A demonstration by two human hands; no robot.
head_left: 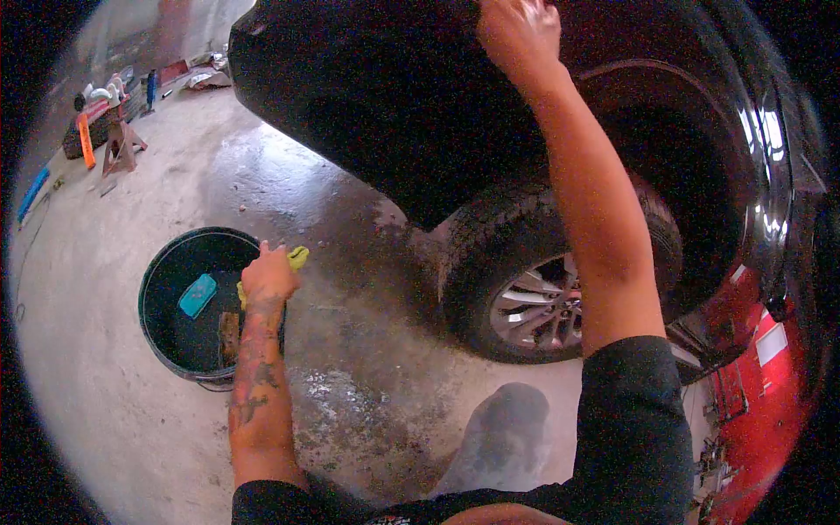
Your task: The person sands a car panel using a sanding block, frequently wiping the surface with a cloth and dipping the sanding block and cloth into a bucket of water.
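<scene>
My left hand (269,278) is closed around a yellow cloth (298,257) over the right rim of a black bucket (149,337). Inside that bucket are a teal sponge-like block (198,296) and a brown block-shaped item (229,338), partly hidden by my forearm. My right arm reaches up past the wheel, and my right hand (522,39) is against a dark car body panel (367,96) at the top edge of the view. Its fingers are curled and partly cut off, so what they hold, if anything, is hidden.
A car wheel (535,306) with silver spokes stands beneath my right arm. Wet patches mark the concrete floor (350,394). At the upper left are a jack stand (121,147) and other gear. Something red (770,394) is at the right; my knee (503,429) is below.
</scene>
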